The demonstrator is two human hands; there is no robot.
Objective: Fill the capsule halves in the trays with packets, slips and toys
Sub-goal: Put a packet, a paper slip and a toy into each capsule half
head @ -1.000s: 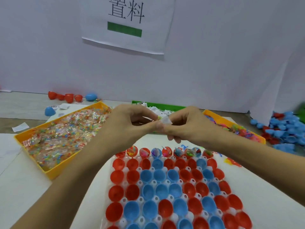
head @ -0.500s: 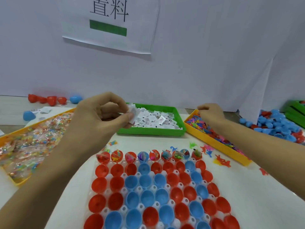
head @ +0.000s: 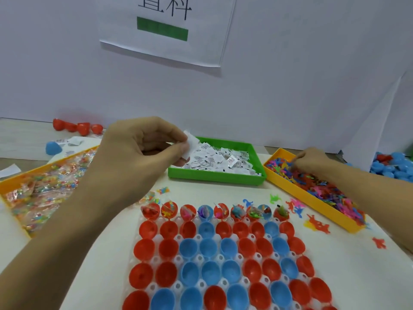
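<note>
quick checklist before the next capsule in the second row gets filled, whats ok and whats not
1. Slip in the left hand: ok, a white slip is pinched in its grip.
2. Toy in the right hand: cannot tell, its fingertips are down in the toy bin.
3. Candy packet in hand: not ok, none seen outside the packet bin.
4. Back row of capsules: ok, all hold items.
5. Second row: ok, halves look empty and open.
6. Loose toys beside the tray: not ok, scattered on the table.

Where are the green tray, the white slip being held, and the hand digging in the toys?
green tray (head: 214, 178), head view, front wall.
white slip (head: 191, 146), head view, its middle.
right hand (head: 312, 158), head view, back of hand.
</note>
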